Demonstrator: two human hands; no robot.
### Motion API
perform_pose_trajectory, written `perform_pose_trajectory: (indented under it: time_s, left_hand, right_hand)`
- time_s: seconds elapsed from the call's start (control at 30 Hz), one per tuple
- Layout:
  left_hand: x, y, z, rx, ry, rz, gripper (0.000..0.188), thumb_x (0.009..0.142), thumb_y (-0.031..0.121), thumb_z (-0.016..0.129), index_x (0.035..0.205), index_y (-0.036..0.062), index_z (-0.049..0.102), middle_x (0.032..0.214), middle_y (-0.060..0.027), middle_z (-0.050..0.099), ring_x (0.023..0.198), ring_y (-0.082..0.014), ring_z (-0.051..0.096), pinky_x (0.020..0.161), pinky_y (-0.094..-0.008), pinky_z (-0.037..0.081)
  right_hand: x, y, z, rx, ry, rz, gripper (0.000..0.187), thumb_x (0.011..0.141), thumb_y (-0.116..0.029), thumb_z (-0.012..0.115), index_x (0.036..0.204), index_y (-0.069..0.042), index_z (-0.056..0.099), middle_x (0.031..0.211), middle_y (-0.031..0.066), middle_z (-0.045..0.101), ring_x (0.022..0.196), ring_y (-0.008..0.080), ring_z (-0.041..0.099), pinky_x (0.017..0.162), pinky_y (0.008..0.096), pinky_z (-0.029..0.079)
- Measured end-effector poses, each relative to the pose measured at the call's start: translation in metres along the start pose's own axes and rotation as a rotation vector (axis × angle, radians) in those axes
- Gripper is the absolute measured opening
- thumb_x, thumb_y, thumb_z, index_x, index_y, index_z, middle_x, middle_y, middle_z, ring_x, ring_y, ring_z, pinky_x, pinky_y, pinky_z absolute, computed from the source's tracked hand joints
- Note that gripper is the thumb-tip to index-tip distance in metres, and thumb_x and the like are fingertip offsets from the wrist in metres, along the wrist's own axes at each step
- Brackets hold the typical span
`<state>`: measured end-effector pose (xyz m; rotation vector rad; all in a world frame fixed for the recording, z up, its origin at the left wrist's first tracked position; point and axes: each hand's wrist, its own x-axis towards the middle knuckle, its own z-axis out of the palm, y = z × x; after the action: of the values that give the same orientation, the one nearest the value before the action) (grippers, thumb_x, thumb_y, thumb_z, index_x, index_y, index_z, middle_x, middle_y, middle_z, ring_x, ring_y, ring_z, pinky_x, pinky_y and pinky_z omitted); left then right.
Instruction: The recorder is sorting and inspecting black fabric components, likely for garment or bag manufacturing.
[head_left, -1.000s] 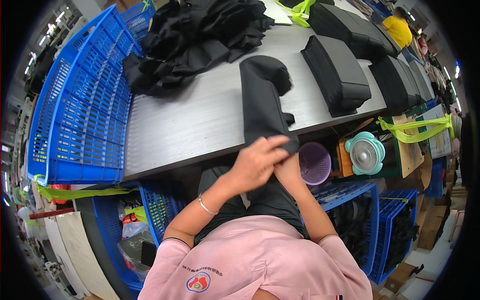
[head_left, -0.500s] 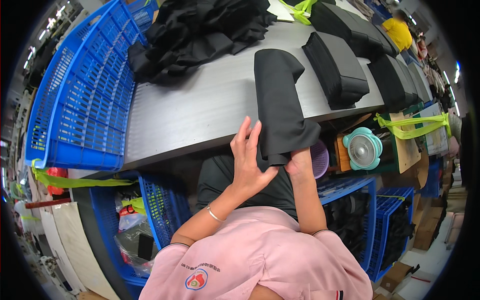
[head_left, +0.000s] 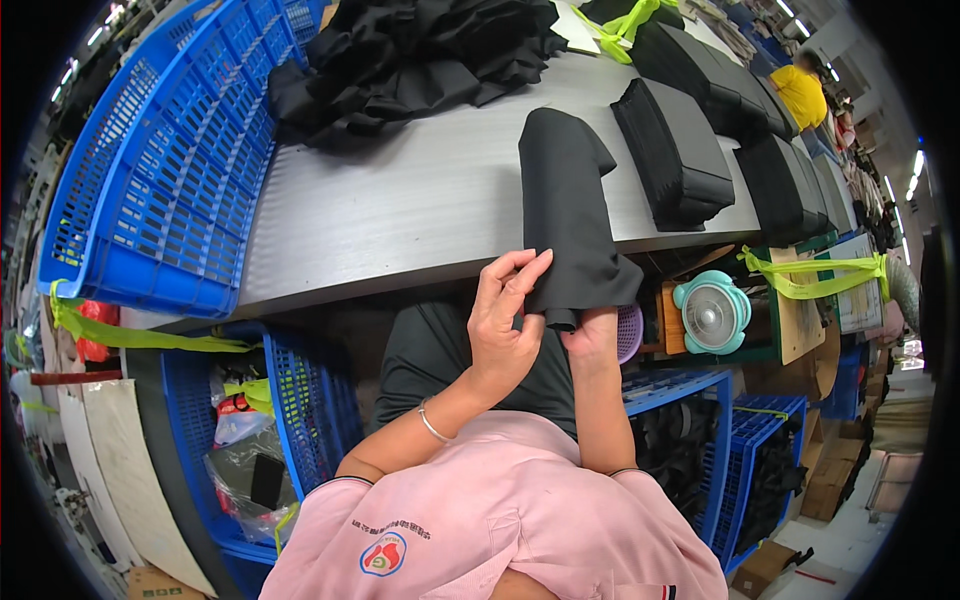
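A black fabric piece (head_left: pixel 565 210), curled lengthwise, extends from my hands over the table's front edge. My left hand (head_left: pixel 505 325) is at its lower left side, fingers bent and closed on the edge with the thumb below. Under the lower right corner, my right hand (head_left: pixel 592 338) grips the fabric; its fingers are mostly hidden beneath the cloth. A neat stack of black pieces (head_left: pixel 675 160) lies on the table just right of the fabric, and a loose heap of black fabric (head_left: pixel 410 70) lies at the far left.
Blue crate (head_left: pixel 165 170) stands at the table's left end. Below the grey table (head_left: pixel 350 225) are another blue crate (head_left: pixel 285 400) at left and a crate of black pieces (head_left: pixel 680 440) at right. A teal fan (head_left: pixel 712 312) sits at right. Someone in yellow (head_left: pixel 800 95) is far off.
My left fingers have bent inward and come onto the fabric's left edge; before, they were stretched upward beside it. My right hand keeps its hold under the lower corner.
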<state>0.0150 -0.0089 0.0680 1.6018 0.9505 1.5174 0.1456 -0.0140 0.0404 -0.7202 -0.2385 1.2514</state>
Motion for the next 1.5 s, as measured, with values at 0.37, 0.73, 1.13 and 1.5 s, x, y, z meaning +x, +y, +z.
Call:
perform_pose_trajectory:
  time_s: [0.37,0.73,1.13,1.5]
  left_hand:
    - [-0.010,-0.014,-0.002,-0.011,-0.055,0.004,0.062,0.073,-0.018,0.062,0.129,0.0078,0.066,0.129,-0.0089,0.056,0.107,-0.0163,0.060,0.076,-0.0239,0.052]
    - [-0.008,-0.051,-0.019,0.073,-0.064,-0.134,0.060,0.077,-0.010,0.054,0.136,0.0018,0.059,0.136,-0.0156,0.060,0.123,-0.0252,0.060,0.101,-0.0335,0.047]
    - [-0.011,-0.062,-0.021,0.058,-0.131,-0.223,0.068,0.076,-0.013,0.055,0.141,0.0054,0.055,0.142,-0.0101,0.056,0.091,-0.0050,0.060,0.071,-0.0185,0.047]
    - [-0.018,-0.095,-0.025,0.086,0.072,-0.404,0.057,0.084,-0.011,0.047,0.137,0.0060,0.059,0.097,-0.0164,0.072,0.076,-0.0105,0.061,0.075,-0.0248,0.050]
  right_hand:
    - [0.007,0.019,-0.024,0.064,0.003,-0.009,0.040,0.096,-0.024,0.064,0.129,-0.004,0.055,0.124,0.0111,0.062,0.109,0.0245,0.063,0.095,0.0407,0.055]
    - [0.041,0.077,-0.096,-1.187,0.014,-0.695,0.043,0.099,-0.014,0.060,0.137,0.001,0.048,0.130,0.0146,0.060,0.118,0.0273,0.059,0.103,0.0370,0.047]
    - [0.040,0.059,-0.060,-1.189,0.014,-0.612,0.039,0.087,-0.009,0.073,0.122,0.003,0.060,0.121,0.0155,0.066,0.114,0.0275,0.062,0.097,0.0383,0.048]
    - [0.021,0.004,0.031,-0.775,-0.380,0.147,0.046,0.089,-0.001,0.068,0.132,0.003,0.052,0.129,0.0083,0.059,0.113,0.0170,0.058,0.099,0.0318,0.046]
